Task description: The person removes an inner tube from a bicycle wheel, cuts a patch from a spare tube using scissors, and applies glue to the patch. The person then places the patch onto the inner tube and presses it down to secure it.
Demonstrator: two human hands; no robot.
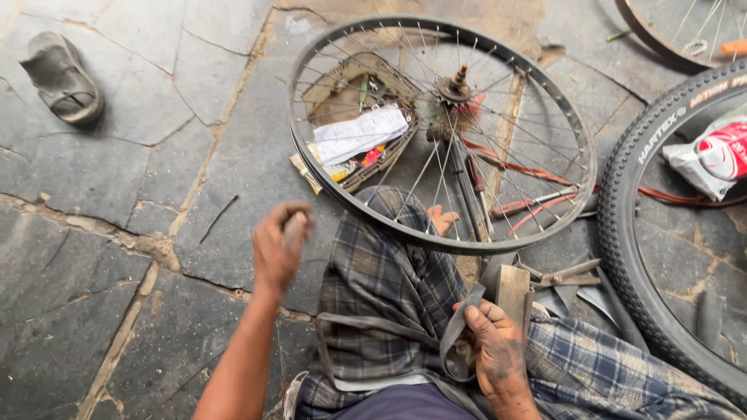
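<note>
A bare spoked bicycle wheel with a rusty sprocket hub leans against my knee, which is covered in checked cloth. My left hand is raised over the stone floor, fingers closed around a small grey object that I cannot make out. My right hand rests on my lap and grips a grey rubber strip that loops down beside a small wooden block.
An open tray of papers and small tools lies behind the spokes. Red-handled tools and metal pliers lie on the floor. A black knobby tyre rings a white-and-red bag at right. A worn sandal sits far left.
</note>
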